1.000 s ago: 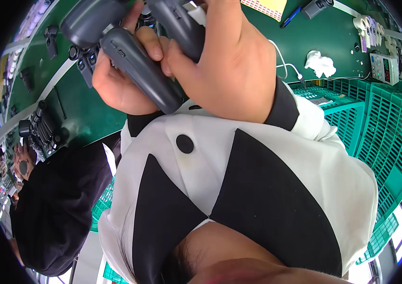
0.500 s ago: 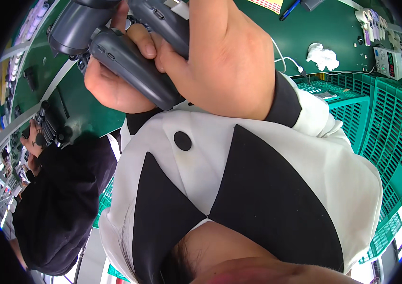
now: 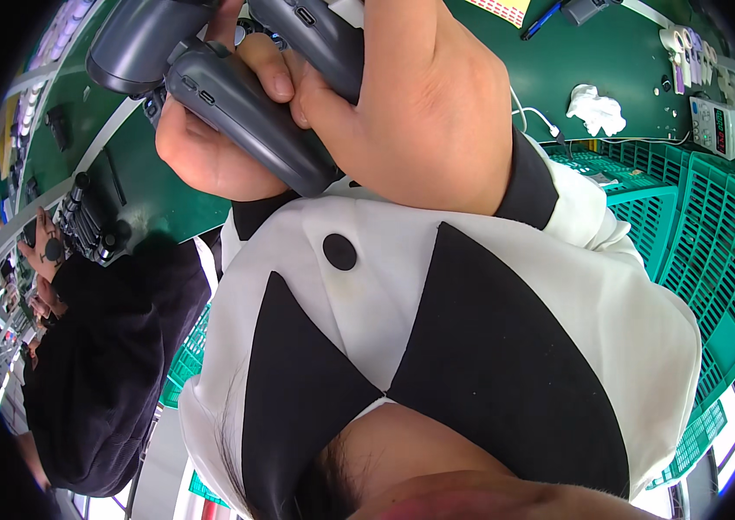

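Note:
Close in front of my chest, my left hand is wrapped round a dark grey handheld device with a smooth rounded handle and small ports at its end. Against the upper end of that handle lies a thick dark grey cylinder; whether the two are joined I cannot tell. My right hand is closed on a second dark grey handheld device, which has a similar port. The thumb and fingertips of both hands meet between the two handles. Part of a white piece shows beside the second device, mostly hidden by my right hand.
On the green table lie a crumpled white tissue, a white cable, a blue pen and a small meter box. Green plastic crates stand at my right. At left, a co-worker's hand is near several dark parts.
Both held devices have shifted slightly in the view and remain in my hands. The co-worker's hand at left has moved a little away from the dark parts.

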Available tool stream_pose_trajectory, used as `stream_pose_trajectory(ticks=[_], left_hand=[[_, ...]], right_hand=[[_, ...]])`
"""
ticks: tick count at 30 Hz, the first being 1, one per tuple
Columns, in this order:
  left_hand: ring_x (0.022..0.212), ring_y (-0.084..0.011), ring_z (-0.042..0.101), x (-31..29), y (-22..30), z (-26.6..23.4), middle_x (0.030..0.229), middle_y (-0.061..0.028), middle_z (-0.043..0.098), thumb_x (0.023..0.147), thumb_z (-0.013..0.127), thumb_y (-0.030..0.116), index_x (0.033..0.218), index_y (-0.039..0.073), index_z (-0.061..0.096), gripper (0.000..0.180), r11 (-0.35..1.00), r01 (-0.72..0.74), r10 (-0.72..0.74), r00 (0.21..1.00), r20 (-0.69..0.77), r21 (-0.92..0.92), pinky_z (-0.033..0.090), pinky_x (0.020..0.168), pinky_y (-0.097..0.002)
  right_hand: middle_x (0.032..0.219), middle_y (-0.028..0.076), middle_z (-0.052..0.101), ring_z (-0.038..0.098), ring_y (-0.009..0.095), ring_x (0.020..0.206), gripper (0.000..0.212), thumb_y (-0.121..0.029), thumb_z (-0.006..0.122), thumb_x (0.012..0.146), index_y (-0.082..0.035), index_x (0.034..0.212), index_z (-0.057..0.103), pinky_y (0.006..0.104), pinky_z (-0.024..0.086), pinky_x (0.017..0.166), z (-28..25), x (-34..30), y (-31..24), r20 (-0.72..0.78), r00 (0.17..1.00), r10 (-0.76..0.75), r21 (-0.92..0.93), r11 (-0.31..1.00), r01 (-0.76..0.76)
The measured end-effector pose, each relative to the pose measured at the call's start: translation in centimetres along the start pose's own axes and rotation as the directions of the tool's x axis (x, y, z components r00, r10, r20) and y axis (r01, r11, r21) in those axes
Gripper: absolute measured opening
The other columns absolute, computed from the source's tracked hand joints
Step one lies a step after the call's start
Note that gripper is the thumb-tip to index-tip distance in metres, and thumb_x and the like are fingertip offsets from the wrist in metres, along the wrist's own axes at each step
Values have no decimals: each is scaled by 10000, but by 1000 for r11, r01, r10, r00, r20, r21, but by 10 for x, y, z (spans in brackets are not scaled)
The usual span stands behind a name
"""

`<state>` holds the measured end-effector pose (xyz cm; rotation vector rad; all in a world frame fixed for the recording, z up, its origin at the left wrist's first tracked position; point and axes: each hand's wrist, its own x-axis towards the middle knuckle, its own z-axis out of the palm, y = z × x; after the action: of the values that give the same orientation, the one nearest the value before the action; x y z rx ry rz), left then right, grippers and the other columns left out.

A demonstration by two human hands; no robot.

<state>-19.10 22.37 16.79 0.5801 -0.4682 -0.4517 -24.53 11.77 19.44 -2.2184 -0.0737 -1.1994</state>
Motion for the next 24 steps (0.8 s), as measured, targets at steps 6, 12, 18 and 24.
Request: stream_pose_trajectory(ticks=[6,12,18,24], left_hand=[[547,-197,452,-2,7,-6,608,-79,471,720,324,368,800,-40,474,442,1000,-13,14,997,-81,12,381,556,-275],[537,-210,443,-9,23,-36,721,-115,492,805,290,334,1233,-96,319,607,999,36,-38,997,-61,-30,373,510,-308],[500,-223,440,-17,19,-45,650,-103,498,828,260,330,1205,-60,388,558,994,106,-92,957,-274,35,369,480,-309],[491,-207,448,-18,10,-51,643,-103,489,840,284,343,1156,-74,415,539,984,164,-132,931,-340,66,356,430,-282]], right_hand=[[742,170,495,546,294,609,426,-84,600,639,55,1004,428,338,449,504,-5,8,-6,153,982,106,94,988,-122],[611,188,567,574,264,535,490,-267,639,611,142,833,486,302,469,535,29,-21,45,566,635,526,-29,783,-622],[760,159,600,589,255,687,505,-339,654,645,77,902,526,319,464,627,104,-102,133,636,438,635,165,443,-881],[784,177,601,587,302,718,546,-464,613,676,52,851,568,359,462,666,121,-87,134,761,356,542,-47,593,-804]])
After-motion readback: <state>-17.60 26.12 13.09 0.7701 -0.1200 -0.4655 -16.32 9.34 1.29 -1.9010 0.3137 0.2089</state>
